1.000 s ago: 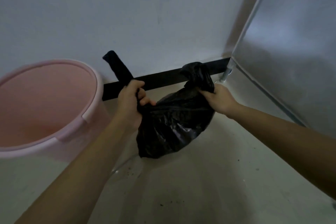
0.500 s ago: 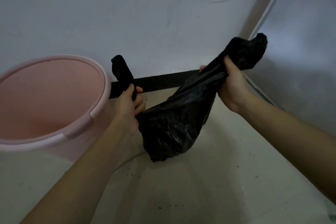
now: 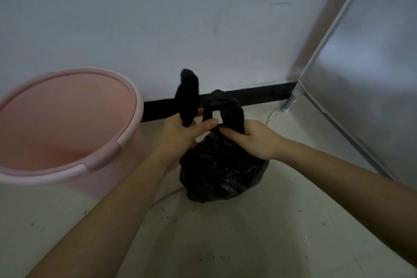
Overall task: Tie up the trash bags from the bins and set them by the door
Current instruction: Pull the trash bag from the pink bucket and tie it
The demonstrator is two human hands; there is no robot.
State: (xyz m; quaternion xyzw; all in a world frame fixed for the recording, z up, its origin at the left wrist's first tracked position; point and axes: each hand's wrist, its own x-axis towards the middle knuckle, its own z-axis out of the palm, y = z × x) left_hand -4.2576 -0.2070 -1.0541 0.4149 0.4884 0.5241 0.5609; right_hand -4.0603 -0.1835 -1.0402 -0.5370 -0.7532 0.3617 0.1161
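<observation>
A black trash bag (image 3: pixel 221 169) sits near the middle of the view, its bulging body low over the pale floor (image 3: pixel 248 244); whether it rests there or hangs just above cannot be told. Its 2 gathered ends rise from the top. The left hand (image 3: pixel 180 135), at about 10 o'clock from the bag's body, is closed around 1 end (image 3: pixel 187 95), which stands upright above the fist against the black baseboard (image 3: pixel 259 95). The thumb stretches toward 3 o'clock and nearly meets the right hand (image 3: pixel 252 140). That hand, at about 1 o'clock from the bag's body, grips the other end (image 3: pixel 228 108), bent into a loop that arches over between the 2 hands. Both forearms enter from the lower corners.

A pink bin (image 3: pixel 126 142) stands at 9 o'clock, just beside the left wrist, with no liner in it (its inside looks bare and smooth). A grey wall (image 3: pixel 158 29) fills 12 o'clock. At 3 o'clock stands a silvery metal appliance (image 3: pixel 365 74), and a thin white cable (image 3: pixel 272 114) lies near its foot. Dark specks dot the floor at 6 o'clock.
</observation>
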